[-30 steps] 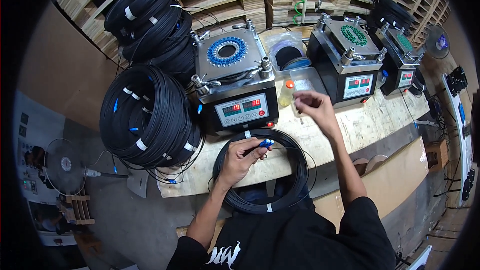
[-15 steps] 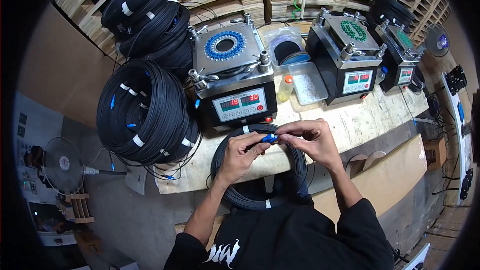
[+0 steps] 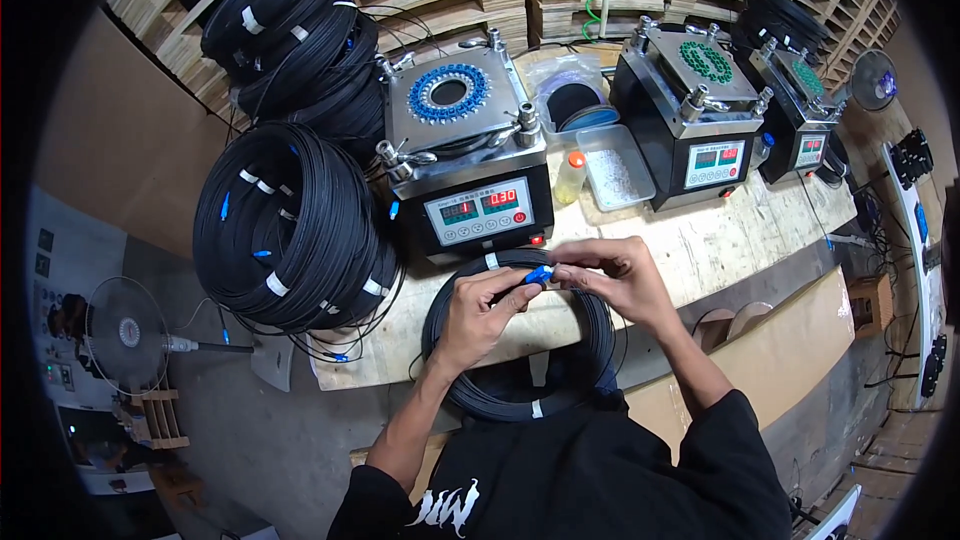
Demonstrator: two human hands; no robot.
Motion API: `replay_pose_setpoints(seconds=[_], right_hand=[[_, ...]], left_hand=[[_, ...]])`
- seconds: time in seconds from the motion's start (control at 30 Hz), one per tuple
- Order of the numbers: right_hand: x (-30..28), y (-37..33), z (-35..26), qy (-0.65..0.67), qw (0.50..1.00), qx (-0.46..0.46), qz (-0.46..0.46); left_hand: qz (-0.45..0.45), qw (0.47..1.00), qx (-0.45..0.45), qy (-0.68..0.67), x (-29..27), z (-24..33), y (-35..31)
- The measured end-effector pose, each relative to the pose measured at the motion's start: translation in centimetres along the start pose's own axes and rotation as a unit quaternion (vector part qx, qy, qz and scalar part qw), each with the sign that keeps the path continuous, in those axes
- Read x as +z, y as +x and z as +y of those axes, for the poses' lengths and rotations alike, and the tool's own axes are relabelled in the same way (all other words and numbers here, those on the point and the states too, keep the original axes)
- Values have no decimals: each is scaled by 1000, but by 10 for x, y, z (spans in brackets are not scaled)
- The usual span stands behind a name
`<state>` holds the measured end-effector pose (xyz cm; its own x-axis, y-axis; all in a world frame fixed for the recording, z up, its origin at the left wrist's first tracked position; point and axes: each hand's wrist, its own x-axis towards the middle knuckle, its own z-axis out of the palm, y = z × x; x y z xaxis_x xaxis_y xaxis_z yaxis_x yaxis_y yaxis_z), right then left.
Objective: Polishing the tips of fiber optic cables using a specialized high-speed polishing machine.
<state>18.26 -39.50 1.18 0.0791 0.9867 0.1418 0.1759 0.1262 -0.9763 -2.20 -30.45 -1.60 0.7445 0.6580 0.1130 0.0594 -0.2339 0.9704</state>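
Between the thumb and fingers of my left hand [image 3: 472, 325] is a blue fiber optic connector [image 3: 539, 275], its tip pointing right. My right hand [image 3: 632, 285] is closed in a pinch at that tip; a small pale bit shows there, too small to name. Below both hands a coil of black cable [image 3: 598, 340] lies at the table's front edge, bound with white tape. Just beyond it stands a polishing machine [image 3: 487, 215] with a red-digit display and a ring of blue connectors on its metal top plate.
Black cable coils [image 3: 345, 205] are stacked at the left. An orange-capped bottle [image 3: 570, 180] and a clear tray of white bits [image 3: 617, 170] stand right of the near machine. Two more machines, one nearer [image 3: 700, 130], hold green connectors. A fan [image 3: 128, 330] stands far left.
My right fingers have shifted slightly at the connector's tip, while my left hand keeps its grip. The digits on the near machine's display have changed.
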Motion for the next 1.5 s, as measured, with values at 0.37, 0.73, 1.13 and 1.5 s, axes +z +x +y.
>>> replay_pose_setpoints(seconds=[0.37,0.73,1.13,1.5], right_hand=[[27,-12,34,130,982,-52,128],[-119,81,153,-372,923,87,51],[-143,112,266,-447,885,38,126],[-135,103,210,-331,934,40,131]], left_hand=[[26,1000,-11,13,7,0,4],[44,995,-85,-25,3,-12,-7],[40,993,-93,-54,-3,-19,-12],[38,993,-92,-59,2,-12,-9]])
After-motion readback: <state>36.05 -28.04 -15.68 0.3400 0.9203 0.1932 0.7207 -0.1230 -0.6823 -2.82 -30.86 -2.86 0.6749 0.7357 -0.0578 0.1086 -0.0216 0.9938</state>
